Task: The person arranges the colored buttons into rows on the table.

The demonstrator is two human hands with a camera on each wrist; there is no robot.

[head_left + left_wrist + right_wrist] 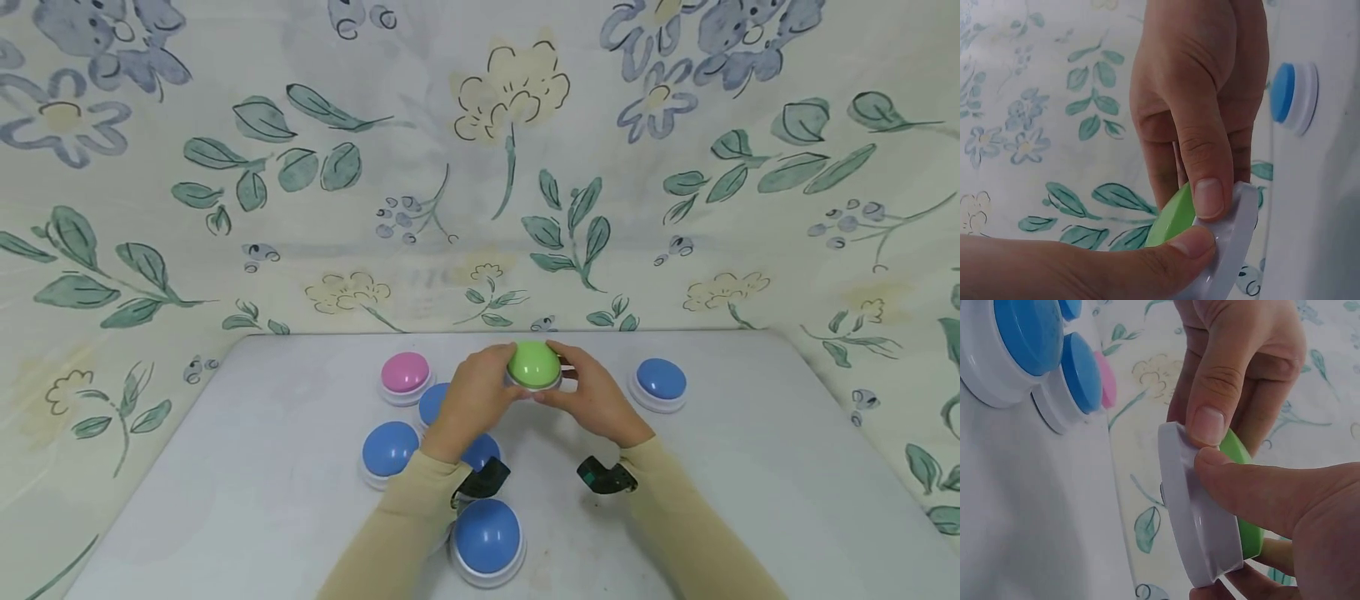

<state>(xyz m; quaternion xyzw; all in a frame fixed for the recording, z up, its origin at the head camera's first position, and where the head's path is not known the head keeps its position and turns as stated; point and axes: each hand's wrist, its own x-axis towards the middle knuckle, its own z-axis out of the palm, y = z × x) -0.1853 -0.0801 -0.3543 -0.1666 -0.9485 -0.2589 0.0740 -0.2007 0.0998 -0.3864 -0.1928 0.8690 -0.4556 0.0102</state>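
Note:
Both hands hold one green push button [534, 365] with a white base, raised above the far part of the table. My left hand [478, 392] grips its left side, and my right hand [592, 390] grips the right. In the right wrist view the two thumbs press side by side on the white base [1200, 512], with fingers curled behind it. The left wrist view shows the green dome [1172, 215] facing away from the table, partly covered by the thumbs. Nearest the left hand is a blue button [433, 404], partly hidden behind it.
A pink button [405, 372] stands at the back left. More blue buttons [391, 450] sit around and under the left forearm, one of them [487, 536] near the front. Another blue button [661, 380] stands at the back right. Floral cloth [420, 208] hangs behind the white table [262, 467].

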